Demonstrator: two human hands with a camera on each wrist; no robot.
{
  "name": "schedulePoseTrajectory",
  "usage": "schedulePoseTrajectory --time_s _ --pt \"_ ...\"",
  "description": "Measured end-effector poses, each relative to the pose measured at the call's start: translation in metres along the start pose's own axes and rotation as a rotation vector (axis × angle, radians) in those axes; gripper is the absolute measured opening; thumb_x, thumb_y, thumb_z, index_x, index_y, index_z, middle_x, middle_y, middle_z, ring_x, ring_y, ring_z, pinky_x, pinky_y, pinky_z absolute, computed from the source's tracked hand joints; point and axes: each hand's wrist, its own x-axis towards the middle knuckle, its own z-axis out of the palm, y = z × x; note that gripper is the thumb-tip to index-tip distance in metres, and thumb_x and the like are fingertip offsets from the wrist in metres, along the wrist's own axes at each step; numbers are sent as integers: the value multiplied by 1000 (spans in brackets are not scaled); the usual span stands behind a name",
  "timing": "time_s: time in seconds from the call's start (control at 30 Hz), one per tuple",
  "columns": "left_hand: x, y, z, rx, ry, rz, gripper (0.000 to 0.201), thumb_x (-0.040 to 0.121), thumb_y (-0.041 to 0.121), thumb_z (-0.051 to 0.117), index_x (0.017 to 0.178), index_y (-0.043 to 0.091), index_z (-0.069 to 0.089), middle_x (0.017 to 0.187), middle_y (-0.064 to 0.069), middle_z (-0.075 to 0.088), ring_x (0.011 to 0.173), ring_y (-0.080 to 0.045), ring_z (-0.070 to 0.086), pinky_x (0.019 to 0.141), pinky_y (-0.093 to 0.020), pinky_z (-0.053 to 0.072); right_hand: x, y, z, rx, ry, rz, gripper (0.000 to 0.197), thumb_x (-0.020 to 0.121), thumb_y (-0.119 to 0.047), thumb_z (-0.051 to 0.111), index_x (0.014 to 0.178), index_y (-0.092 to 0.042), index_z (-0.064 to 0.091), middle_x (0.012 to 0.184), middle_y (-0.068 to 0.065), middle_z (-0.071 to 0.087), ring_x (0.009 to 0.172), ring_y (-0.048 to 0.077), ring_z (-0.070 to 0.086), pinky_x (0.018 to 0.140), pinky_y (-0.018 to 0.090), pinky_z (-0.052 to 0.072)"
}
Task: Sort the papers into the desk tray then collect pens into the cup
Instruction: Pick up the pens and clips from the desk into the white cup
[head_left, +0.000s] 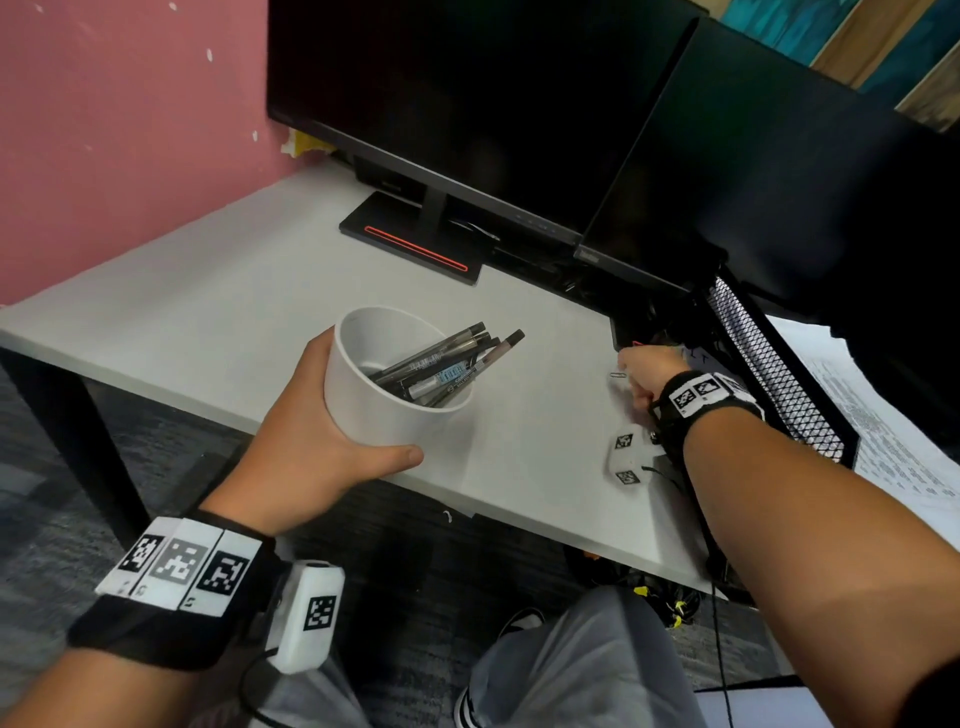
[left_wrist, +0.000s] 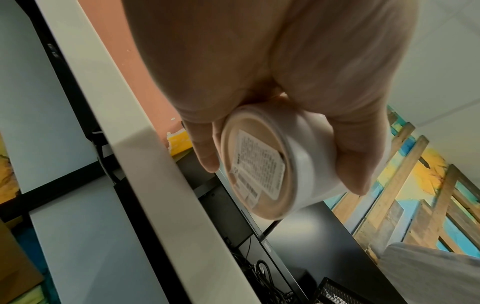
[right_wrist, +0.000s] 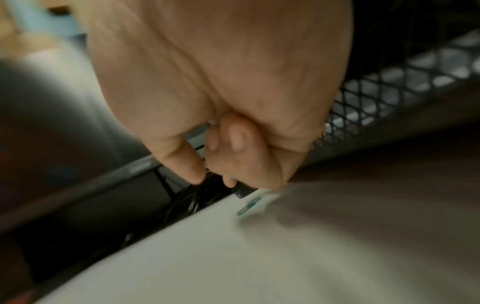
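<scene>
Several pens (head_left: 447, 364) are sitting in the white cup (head_left: 384, 395) that the left hand (head_left: 311, 447) is grasping; the right hand (head_left: 647, 376) is reaching beside the mesh tray (head_left: 769, 374), fingers curled, its hold unclear.

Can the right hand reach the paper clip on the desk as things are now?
Probably yes. The right hand is already at the paper clip on the desk, beside the mesh tray, with nothing between them. What its fingers grip is too blurred to tell.
</scene>
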Motion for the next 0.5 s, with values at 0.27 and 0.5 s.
schedulePoseTrajectory --time_s 0.27,0.5 --pt "1 -3 -3 -43 -1 -4 107 44 39 97 137 44 43 121 31 61 111 12 60 81 -9 47 17 12 17 -598 89 -175 39 101 -13 56 136 1 64 137 24 64 129 41 61 57 21 29" --pt "-3 -2 5 -33 -39 -5 111 43 43 96 140 43 43 126 23 63 115 5 62 87 -21 49 -13 -2 13 -799 -57 -132 20 96 -22 65 89 -3 60 89 10 61 96 31 62 61 31 42"
